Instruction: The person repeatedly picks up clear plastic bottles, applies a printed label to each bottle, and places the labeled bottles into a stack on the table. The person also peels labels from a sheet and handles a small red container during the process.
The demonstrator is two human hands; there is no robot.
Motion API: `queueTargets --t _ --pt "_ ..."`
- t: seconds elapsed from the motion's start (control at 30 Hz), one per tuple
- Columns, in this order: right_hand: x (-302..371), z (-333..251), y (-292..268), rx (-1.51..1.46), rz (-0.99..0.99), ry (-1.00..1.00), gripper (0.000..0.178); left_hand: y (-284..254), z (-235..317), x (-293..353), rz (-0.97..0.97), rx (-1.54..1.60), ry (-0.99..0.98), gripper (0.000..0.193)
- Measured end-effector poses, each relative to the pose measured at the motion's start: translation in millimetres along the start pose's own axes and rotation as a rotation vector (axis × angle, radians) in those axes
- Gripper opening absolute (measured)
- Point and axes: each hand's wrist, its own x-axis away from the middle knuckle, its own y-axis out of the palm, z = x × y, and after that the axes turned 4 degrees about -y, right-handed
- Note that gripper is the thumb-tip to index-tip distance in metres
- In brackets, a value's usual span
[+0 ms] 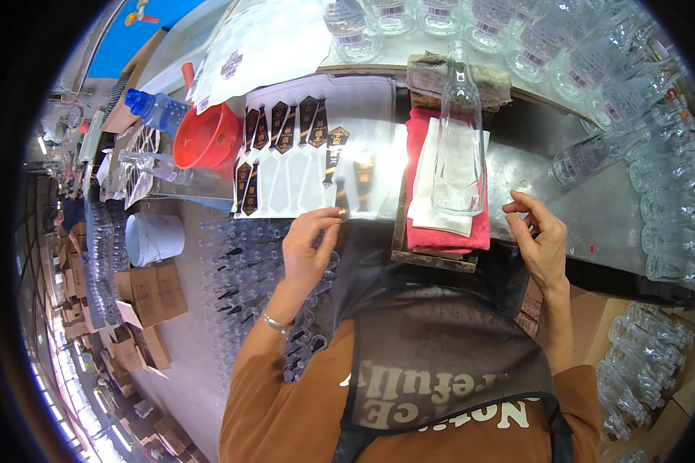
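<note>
Just clear of the bottle's (460, 166) edge, right fingers (527, 201)

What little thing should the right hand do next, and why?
Maybe the right hand should gently steady the clear bottle: it lies on the white cloth with neither hand holding it, and the right hand is just beside it, seemingly empty.

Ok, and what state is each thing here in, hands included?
Clear bottle: lying down, no label visible.
Left hand: thumb and fingers nearly together; grip unclear.
Right hand: fingers parted, apart from the bottle.
Label sheet: partly used, blank spaces showing.
Pink cloth: folded.
Rear bottles: upright, labelled.
Cardboard box: open, holding glassware.
</note>
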Motion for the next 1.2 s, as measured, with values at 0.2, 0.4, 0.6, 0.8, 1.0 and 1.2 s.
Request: queueTargets --t 0.2,0.4,0.6,0.8,1.0,1.2 --pt "-3 -1 -6 -0.011 0.032 -0.034 0.032 -12 24 -53 -0.172 0.926 -0.66 0.029" --pt "-8 -7 -7 -0.02 0.039 -0.071 0.032 30 130 -133 -0.089 0.548 0.07 0.012" --pt "-9 4 -9 -0.02 0.031 -0.086 0.031 61 139 -117 -0.144 -0.049 0.543 0.012" --pt "-27 -8 -6 -0.053 -0.074 -0.066 0.034 53 132 -108 -0.207 0.058 0.549 0.015" --pt "-72 -23 21 -0.371 -0.148 0.095 0.043 74 106 -109 -0.334 0.687 -0.051 0.065" --pt "-82 -29 28 -0.351 -0.181 0.1 0.05 74 109 -110 -0.268 0.228 0.231 0.065"
